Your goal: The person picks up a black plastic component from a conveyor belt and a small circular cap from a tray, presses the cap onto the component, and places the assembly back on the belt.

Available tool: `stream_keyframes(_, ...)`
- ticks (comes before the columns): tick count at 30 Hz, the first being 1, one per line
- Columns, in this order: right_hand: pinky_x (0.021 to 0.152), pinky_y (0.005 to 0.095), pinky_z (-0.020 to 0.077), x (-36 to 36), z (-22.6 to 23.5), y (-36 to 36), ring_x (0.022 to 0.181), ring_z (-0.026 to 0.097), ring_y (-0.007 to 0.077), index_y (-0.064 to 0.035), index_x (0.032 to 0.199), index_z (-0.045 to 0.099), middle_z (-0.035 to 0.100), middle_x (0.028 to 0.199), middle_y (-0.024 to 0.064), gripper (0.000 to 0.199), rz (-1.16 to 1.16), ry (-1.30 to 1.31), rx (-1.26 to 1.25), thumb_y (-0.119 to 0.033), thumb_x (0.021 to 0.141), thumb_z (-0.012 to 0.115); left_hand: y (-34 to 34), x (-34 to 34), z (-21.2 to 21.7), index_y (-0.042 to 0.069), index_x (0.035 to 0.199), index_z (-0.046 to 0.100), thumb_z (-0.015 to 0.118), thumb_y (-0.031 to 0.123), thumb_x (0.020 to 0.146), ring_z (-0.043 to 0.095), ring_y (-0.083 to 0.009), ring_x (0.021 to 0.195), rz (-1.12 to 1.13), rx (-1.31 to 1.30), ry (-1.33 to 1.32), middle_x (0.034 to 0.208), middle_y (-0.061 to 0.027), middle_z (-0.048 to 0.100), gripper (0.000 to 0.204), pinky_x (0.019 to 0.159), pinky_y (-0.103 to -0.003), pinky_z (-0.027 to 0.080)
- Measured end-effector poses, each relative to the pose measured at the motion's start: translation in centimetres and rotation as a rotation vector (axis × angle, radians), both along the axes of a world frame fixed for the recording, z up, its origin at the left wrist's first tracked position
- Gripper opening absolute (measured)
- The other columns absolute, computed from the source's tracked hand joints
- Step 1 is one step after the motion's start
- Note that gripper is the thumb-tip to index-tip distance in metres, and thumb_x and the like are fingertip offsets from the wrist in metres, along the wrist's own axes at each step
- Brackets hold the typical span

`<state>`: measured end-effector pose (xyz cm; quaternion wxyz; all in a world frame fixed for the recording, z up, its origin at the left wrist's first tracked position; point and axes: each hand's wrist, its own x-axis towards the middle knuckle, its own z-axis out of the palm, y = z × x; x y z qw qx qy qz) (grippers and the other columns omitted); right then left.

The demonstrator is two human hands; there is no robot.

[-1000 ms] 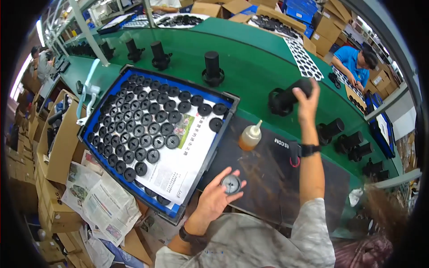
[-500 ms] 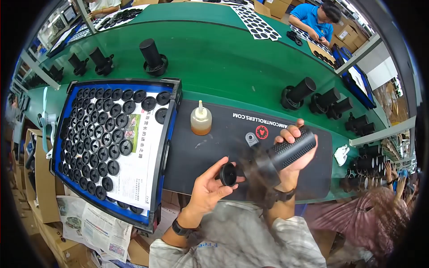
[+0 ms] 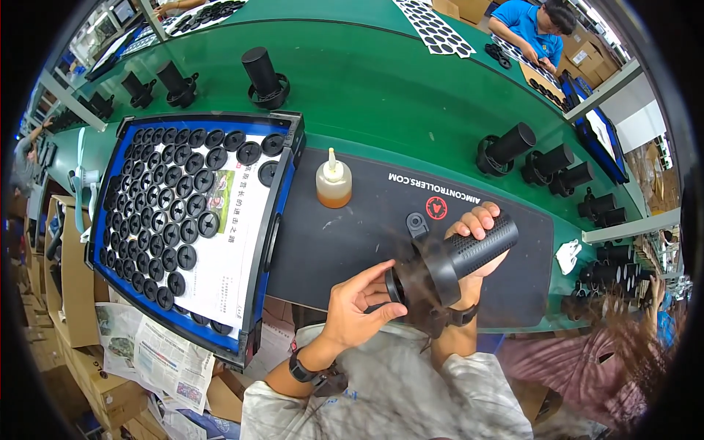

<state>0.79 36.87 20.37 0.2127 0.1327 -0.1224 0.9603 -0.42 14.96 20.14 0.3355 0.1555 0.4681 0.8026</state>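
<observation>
My right hand [image 3: 475, 221] is wrapped around a black perforated cylinder [image 3: 485, 246], tilted over the dark mat [image 3: 345, 253]. A wider black collar with an eyelet tab [image 3: 417, 224] sits at its lower left end. My left hand [image 3: 352, 309] grips a round black cap [image 3: 395, 284] by its edge, thumb and fingers around it. The cap is up against the open end of the collar; blurred dark strands cover that spot, so I cannot tell whether it is seated. Left of the hands, a blue-lined tray [image 3: 268, 257] bears many similar black caps [image 3: 208, 224] on paper.
A squeeze bottle [image 3: 334, 185] of amber liquid stands on the mat behind my hands. Black cylinder assemblies [image 3: 262, 77] line the green bench, more at right [image 3: 511, 144]. A crumpled white cloth [image 3: 567, 256] lies at right. A person in blue [image 3: 529, 33] works across the bench.
My left hand has moved the cap right, from apart to up against the collar's end. The right hand keeps its hold on the cylinder. The whole view has shifted slightly.
</observation>
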Motion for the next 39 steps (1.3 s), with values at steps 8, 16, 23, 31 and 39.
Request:
stream_keyframes(8, 0.076, 0.0355, 0.0455, 0.0, 0.4, -0.2, 0.071, 0.054, 0.0167, -0.0088, 0.097, 0.047, 0.054, 0.080, 0.0031, 0.020, -0.008, 0.145, 0.171, -0.027, 0.091, 0.049, -0.1, 0.1, -2.0, -0.007, 0.129, 0.046, 0.071, 0.015, 0.083, 0.061, -0.0200, 0.101, -0.074, 0.057, -0.160, 0.115, -0.0149, 0.060, 0.057, 0.088, -0.032, 0.052)
stream_keyframes(16, 0.066, 0.0414, 0.0451, 0.3, 1.9, -2.1, 0.060, 0.052, 0.0248, -0.0038, 0.091, 0.048, 0.054, 0.073, 0.0118, 0.039, -0.133, -0.192, 0.410, -0.042, 0.083, 0.046, -2.1, -0.3, -1.4, -0.005, 0.129, 0.047, 0.064, 0.024, 0.089, 0.063, -0.0205, 0.095, -0.143, 0.004, -0.430, 0.115, -0.0121, 0.061, 0.053, 0.081, -0.032, 0.053)
stream_keyframes(23, 0.070, 0.0403, 0.0445, 3.1, 4.0, 0.5, 0.070, 0.054, 0.0276, 0.0002, 0.088, 0.051, 0.055, 0.075, 0.0155, 0.045, -0.510, -0.331, 0.950, -0.042, 0.077, 0.043, -16.6, -2.6, 4.5, -0.002, 0.127, 0.051, 0.074, 0.020, 0.076, 0.064, -0.0254, 0.091, -0.250, -0.091, 0.347, 0.115, -0.0167, 0.061, 0.060, 0.079, -0.035, 0.051)
stream_keyframes(31, 0.081, 0.0397, 0.0451, -1.3, 0.4, 2.8, 0.082, 0.056, 0.0286, 0.0038, 0.098, 0.052, 0.056, 0.085, 0.0193, 0.050, -0.289, -0.322, 0.960, -0.042, 0.083, 0.041, -29.9, -8.6, -0.9, 0.001, 0.110, 0.064, 0.080, 0.026, 0.063, 0.040, -0.0403, 0.123, 0.765, -1.712, 0.795, 0.132, -0.0243, 0.044, 0.056, 0.101, -0.043, 0.035)
stream_keyframes(39, 0.093, 0.0408, 0.0443, -13.0, -4.8, 22.2, 0.101, 0.057, 0.0300, 0.0059, 0.112, 0.052, 0.059, 0.108, 0.0190, 0.042, -0.573, -0.561, 0.719, -0.025, 0.091, 0.035, -28.9, -9.3, -1.0, 0.005, 0.114, 0.064, 0.079, 0.035, 0.064, 0.026, -0.0446, 0.131, 0.619, -1.933, 0.712, 0.142, -0.0234, 0.033, 0.060, 0.106, -0.054, 0.023)
